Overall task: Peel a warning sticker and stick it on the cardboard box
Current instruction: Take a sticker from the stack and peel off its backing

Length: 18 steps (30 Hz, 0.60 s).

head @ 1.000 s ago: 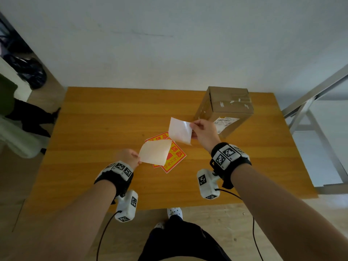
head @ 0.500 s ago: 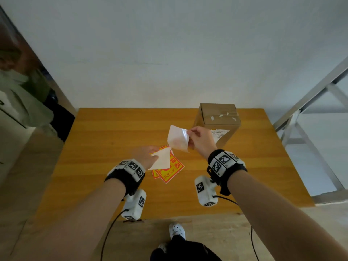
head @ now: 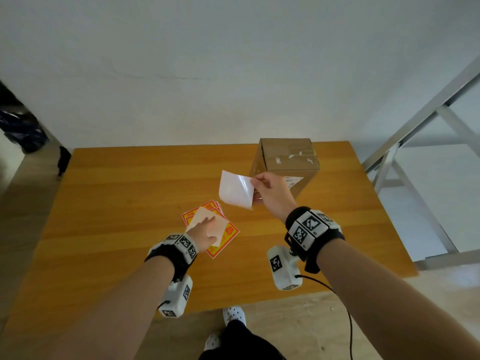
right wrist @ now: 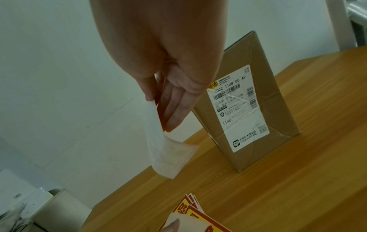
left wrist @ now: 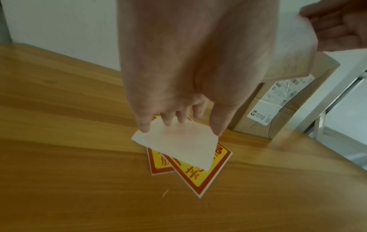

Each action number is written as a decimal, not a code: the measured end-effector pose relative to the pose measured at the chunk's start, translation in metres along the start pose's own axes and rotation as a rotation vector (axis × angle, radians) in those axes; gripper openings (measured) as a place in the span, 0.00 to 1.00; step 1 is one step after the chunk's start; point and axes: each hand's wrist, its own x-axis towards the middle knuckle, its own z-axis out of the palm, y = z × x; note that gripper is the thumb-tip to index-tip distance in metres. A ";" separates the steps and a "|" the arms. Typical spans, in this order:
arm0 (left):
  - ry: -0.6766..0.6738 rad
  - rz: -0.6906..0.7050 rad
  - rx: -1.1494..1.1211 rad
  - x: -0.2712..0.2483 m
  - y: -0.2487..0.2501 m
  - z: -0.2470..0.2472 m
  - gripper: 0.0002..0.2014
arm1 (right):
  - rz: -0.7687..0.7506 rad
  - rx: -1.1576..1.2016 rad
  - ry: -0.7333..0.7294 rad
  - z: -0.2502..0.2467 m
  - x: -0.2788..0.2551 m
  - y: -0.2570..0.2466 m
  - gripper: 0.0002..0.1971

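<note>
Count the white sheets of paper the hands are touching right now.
2. One, the peeled sticker, is pinched in the right hand near the cardboard box. The other, the backing sheet, lies under the left hand on the sticker stack.

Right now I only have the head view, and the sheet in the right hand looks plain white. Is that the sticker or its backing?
Observer: It looks like the sticker. The right wrist view shows a red printed edge on the side facing the right hand.
Operator: Is the box's near face free?
Observer: Mostly not. A white shipping label covers much of that face of the cardboard box.
Operator: And the left hand?
Observer: In the left wrist view, the left hand rests its fingertips on the white backing sheet, which lies on the sticker pile.
</note>
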 end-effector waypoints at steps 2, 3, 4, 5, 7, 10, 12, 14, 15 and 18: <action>0.066 0.005 -0.029 0.004 0.001 0.002 0.30 | 0.006 0.003 0.004 -0.001 0.002 0.002 0.07; 0.145 0.018 -0.068 0.004 0.002 0.001 0.28 | 0.011 0.002 0.005 -0.002 0.003 0.003 0.08; 0.240 0.037 -0.125 0.006 0.003 0.000 0.25 | 0.014 -0.002 0.005 -0.002 0.004 0.003 0.09; 0.335 0.064 -0.193 0.005 0.007 -0.005 0.21 | 0.013 -0.009 0.009 -0.002 0.005 0.003 0.09; 0.488 0.116 -0.334 0.002 0.018 -0.017 0.15 | 0.002 -0.028 0.029 -0.001 0.006 0.002 0.10; 0.583 0.189 -0.530 -0.010 0.042 -0.038 0.09 | -0.027 -0.059 0.061 0.004 0.003 0.000 0.10; 0.616 0.259 -0.599 -0.024 0.058 -0.049 0.09 | -0.050 -0.072 0.065 0.008 0.001 -0.003 0.10; 0.616 0.312 -0.634 -0.037 0.069 -0.057 0.09 | -0.060 -0.066 0.052 0.011 -0.004 -0.009 0.11; 0.608 0.321 -0.636 -0.044 0.073 -0.060 0.10 | -0.071 -0.068 0.050 0.011 -0.007 -0.012 0.11; 0.601 0.325 -0.634 -0.059 0.077 -0.065 0.12 | -0.111 -0.051 0.059 0.013 -0.014 -0.020 0.11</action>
